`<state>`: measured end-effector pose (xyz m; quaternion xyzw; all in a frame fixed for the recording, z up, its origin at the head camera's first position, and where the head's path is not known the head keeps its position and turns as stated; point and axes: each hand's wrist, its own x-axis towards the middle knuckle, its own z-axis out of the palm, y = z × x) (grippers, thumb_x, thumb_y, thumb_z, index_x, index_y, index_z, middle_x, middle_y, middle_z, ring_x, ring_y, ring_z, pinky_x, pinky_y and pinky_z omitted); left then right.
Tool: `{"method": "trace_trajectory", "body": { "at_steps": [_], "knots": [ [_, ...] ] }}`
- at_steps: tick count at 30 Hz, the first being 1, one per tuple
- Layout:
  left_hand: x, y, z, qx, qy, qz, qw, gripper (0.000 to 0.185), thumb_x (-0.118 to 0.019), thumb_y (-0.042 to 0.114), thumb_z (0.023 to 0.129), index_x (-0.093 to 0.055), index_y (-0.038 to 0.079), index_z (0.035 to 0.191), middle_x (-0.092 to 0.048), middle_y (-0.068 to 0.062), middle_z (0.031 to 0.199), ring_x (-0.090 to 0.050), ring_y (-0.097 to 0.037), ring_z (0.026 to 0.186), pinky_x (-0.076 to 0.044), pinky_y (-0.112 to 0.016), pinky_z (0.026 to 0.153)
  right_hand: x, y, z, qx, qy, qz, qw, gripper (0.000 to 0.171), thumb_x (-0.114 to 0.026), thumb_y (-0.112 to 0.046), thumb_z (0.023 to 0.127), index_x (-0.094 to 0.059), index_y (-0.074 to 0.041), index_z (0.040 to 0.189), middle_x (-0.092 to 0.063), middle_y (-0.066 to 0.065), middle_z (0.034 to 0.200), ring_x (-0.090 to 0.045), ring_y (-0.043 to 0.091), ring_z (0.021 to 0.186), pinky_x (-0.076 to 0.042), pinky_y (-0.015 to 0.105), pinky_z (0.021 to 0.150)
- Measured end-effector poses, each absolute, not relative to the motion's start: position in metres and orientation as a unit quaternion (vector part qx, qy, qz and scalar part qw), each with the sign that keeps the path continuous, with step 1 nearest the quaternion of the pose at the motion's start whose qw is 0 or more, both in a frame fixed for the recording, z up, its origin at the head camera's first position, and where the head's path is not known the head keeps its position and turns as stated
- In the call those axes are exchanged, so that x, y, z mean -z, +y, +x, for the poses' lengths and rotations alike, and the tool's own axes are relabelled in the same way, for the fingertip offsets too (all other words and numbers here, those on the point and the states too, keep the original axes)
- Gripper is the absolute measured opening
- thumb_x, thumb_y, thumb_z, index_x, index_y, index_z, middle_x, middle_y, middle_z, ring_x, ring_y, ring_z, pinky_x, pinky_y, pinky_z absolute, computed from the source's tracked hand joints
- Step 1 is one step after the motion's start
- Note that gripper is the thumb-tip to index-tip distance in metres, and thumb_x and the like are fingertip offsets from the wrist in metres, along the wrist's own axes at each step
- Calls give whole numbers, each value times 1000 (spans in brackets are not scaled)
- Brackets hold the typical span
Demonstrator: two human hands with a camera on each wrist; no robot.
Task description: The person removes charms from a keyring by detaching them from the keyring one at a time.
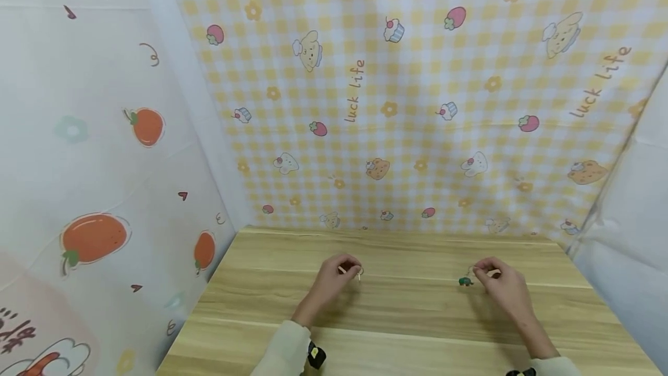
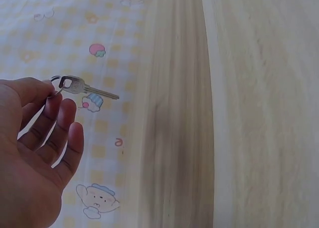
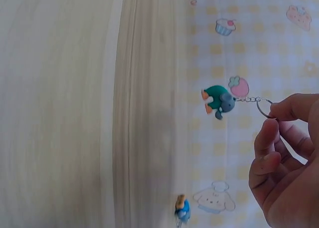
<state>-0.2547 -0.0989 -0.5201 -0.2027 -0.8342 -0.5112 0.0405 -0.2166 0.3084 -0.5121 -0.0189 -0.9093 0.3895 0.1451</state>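
Observation:
Thumb and forefinger of my left hand (image 1: 332, 281) pinch a thin metal key ring (image 2: 53, 92) above the table. From the ring a silver key (image 2: 76, 85) sticks out, its blade pointing away from the fingers. My right hand (image 1: 505, 284) pinches another metal ring (image 3: 263, 110) between thumb and forefinger. A short chain links that ring to a small animal charm (image 3: 219, 100) with a grey head, green body and orange feet. The two hands are held well apart, left and right. A small blue and orange figure (image 3: 182, 209) shows low in the right wrist view.
Under both hands is a wood-grain table (image 1: 396, 306). A yellow checked cloth (image 1: 417, 144) hangs behind it, with printed pale cloth (image 1: 104, 179) at the left and plain white cloth (image 1: 642, 202) at the right.

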Motion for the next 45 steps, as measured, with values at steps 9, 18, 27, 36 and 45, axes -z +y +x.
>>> {"method": "trace_trajectory", "body": {
  "at_steps": [9, 18, 27, 36, 45],
  "knots": [
    [522, -113, -265, 497, -844, -194, 59, 17, -68, 18, 106, -77, 5, 111, -75, -3, 104, -65, -7, 91, -56, -24, 80, 517, 333, -214, -372, -915, -27, 150, 21, -68, -22, 105, -74, -3, 109, -73, 13, 100, -64, 9, 67, -50, 25, 56],
    [526, -117, -267, 510, -839, -182, 50, 15, -69, 18, 105, -77, 6, 107, -76, -3, 98, -65, -7, 88, -55, -23, 80, 522, 355, -210, -378, -918, -37, 118, 27, -67, -26, 106, -73, -1, 111, -74, 12, 100, -65, 13, 66, -49, 25, 57],
    [548, -128, -268, 520, -845, -119, 40, 12, -67, 14, 105, -76, 6, 103, -74, -6, 97, -62, -11, 87, -52, -22, 76, 531, 382, -209, -386, -918, -65, 68, 36, -63, -29, 108, -71, 4, 120, -75, 14, 105, -66, 13, 64, -50, 28, 59],
    [562, -149, -268, 515, -853, -75, 45, 12, -67, 12, 105, -76, 4, 103, -73, -6, 95, -60, -10, 85, -50, -22, 74, 532, 405, -205, -386, -917, -90, 37, 43, -60, -33, 109, -68, 7, 123, -75, 7, 98, -68, 14, 65, -48, 27, 63],
    [564, -158, -270, 503, -861, -60, 43, 12, -68, 11, 103, -76, 2, 103, -72, -8, 93, -60, -11, 83, -50, -22, 71, 537, 421, -197, -370, -922, -111, 32, 45, -58, -32, 109, -65, 11, 122, -70, -1, 80, -63, 10, 63, -47, 26, 62]
  ]
}}
